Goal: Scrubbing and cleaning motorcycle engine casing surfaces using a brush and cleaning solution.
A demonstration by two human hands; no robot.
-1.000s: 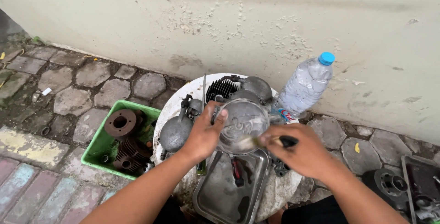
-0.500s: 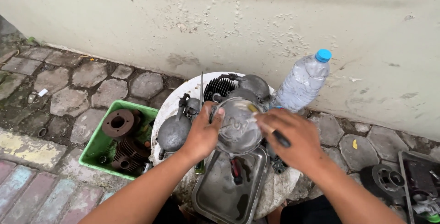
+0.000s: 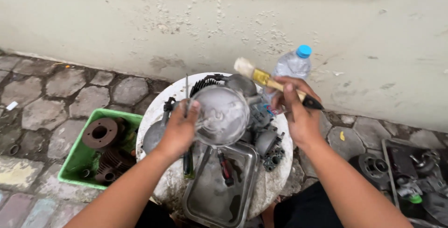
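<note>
Round metal cover [image 3: 223, 115] clamped in our left hand [image 3: 179, 130] over the tray [image 3: 205, 200], right hand [image 3: 298, 111] gripping the brush [image 3: 268, 81]; wet metal could slip and drop.

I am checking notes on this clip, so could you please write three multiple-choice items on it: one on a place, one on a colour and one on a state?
1. Where does the green crate stand?
A. on the round table
B. on the paving beside the round table, on the left hand's side
C. against the wall behind the bottle

2. What colour is the cap of the plastic bottle?
A. blue
B. red
C. white

3. How is the paintbrush held?
A. lying in the metal tray
B. standing in the crate
C. raised in the right hand, bristles in the air

Answers: 1 B, the crate sits on the stones left of the table. 2 A, the cap is blue. 3 C, the right hand grips the handle while the left hand holds the round metal cover over the metal tray.
</note>
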